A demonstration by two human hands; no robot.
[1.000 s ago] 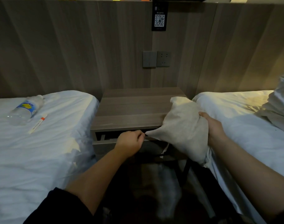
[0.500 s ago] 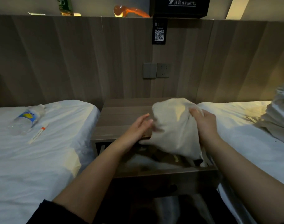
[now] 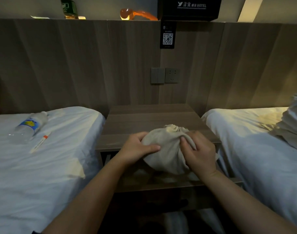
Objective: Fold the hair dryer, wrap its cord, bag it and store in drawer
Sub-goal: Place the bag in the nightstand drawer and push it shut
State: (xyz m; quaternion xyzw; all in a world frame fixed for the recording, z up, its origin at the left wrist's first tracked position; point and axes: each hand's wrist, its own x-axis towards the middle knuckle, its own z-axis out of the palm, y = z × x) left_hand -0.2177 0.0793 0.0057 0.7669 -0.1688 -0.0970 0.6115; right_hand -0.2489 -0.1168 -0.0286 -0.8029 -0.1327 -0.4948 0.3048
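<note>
Matt cloth bag (image 3: 168, 154) – wood-grain nightstand (image 3: 144, 122), clear plastic bottle (image 3: 28, 126).

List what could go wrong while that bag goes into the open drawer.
1. The bulging beige cloth drawstring bag may sit too high and jam under the wooden nightstand top when the pulled-out wooden drawer closes.
2. A pale item already lies in the drawer, so the bag may not settle flat.
</note>
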